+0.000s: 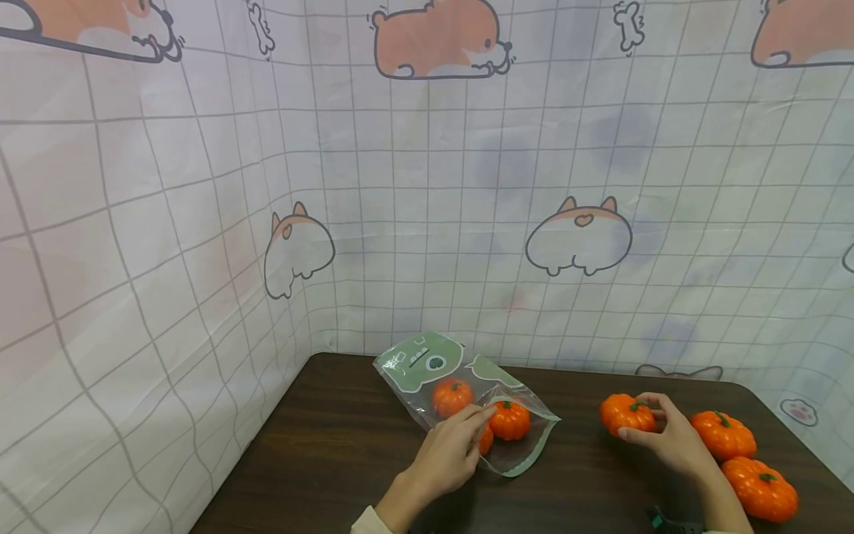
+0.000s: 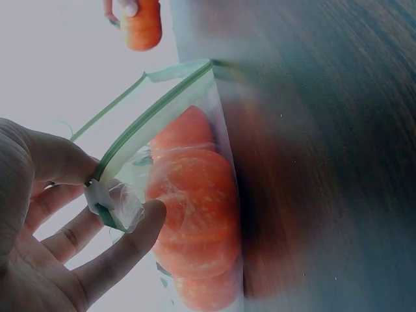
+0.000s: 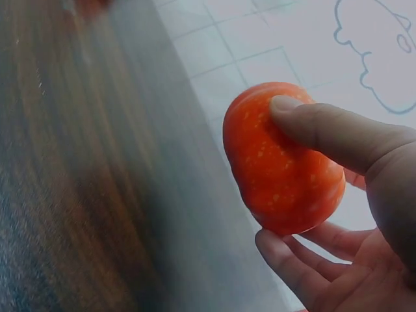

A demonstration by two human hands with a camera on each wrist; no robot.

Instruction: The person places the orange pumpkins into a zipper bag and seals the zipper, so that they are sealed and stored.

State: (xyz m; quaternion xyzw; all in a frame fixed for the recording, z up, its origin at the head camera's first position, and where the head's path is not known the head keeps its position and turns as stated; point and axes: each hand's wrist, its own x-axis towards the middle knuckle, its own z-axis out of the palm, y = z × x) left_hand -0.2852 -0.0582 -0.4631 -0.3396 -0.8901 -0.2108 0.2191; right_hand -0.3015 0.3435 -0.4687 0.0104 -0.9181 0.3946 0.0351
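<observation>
A clear zip bag with a green printed animal face lies on the dark table, its green-edged mouth held apart. Inside are three small orange pumpkins, one deeper in and one near the mouth. My left hand pinches the bag's rim between thumb and fingers, plain in the left wrist view. To the right, my right hand grips another orange pumpkin above the table, thumb on one side and fingers on the other, as the right wrist view also has it.
Two more orange pumpkins, one farther back and one nearer, sit at the table's right side beside my right forearm. A white gridded cloth with dog drawings hangs behind the table and along its left side.
</observation>
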